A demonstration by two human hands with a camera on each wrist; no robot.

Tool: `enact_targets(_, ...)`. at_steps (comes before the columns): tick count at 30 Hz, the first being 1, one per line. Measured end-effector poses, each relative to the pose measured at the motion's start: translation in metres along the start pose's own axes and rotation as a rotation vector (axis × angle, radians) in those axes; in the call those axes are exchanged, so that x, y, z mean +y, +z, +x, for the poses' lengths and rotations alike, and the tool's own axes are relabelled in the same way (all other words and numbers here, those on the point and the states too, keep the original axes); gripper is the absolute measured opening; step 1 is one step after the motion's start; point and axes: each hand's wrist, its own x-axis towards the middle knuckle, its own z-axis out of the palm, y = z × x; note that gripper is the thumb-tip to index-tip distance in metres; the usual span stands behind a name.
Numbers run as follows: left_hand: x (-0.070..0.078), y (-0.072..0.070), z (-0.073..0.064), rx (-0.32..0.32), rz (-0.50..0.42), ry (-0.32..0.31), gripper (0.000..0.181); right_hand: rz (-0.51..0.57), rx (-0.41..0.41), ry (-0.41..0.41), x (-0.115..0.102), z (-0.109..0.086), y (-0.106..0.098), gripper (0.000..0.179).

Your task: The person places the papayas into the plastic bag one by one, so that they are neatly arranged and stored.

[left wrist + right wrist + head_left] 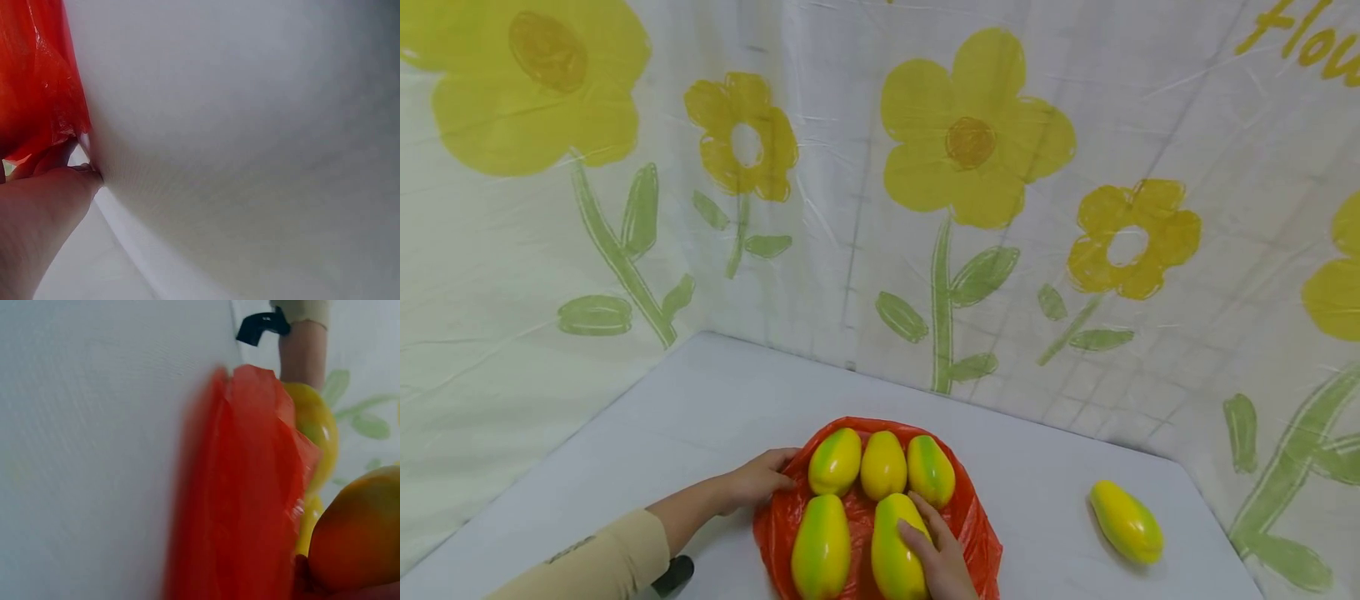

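Observation:
A red plastic bag (pixel 865 492) lies spread on the table with several yellow papayas with green streaks inside it. Three sit in a back row, among them the middle papaya (pixel 883 467). In front are a left papaya (pixel 821 546) and a right papaya (pixel 891 567). My right hand (pixel 946 557) grips that right one, thumb across its top and fingers along its far side. At the bag's left edge, my left hand (pixel 758 479) holds the red plastic; the left wrist view shows its fingers against the bag (pixel 37 81). The held papaya (pixel 359 534) appears tilted in the right wrist view.
Another papaya (pixel 1126 522) lies alone on the white table (pixel 1045 483) at the right. A dark object (pixel 673 575) shows beside the left sleeve (pixel 602 558). Behind the table hangs a flower-printed curtain (pixel 820 275).

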Motion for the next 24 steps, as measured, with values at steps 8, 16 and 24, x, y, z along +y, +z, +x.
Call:
enact_targets(8,-0.002,0.000,0.001,-0.004,-0.002,0.000,0.048,0.001,-0.031,-0.034,0.011,0.002,0.014,0.090)
enact_targets(16,-0.001,0.001,0.001,0.004,0.001,0.001,0.048,-0.073,-0.027,-0.028,0.014,0.004,0.019,0.090)
enact_targets(24,-0.001,0.002,0.000,0.023,0.009,-0.002,0.048,-0.058,-0.038,0.017,0.016,0.005,0.022,0.094)
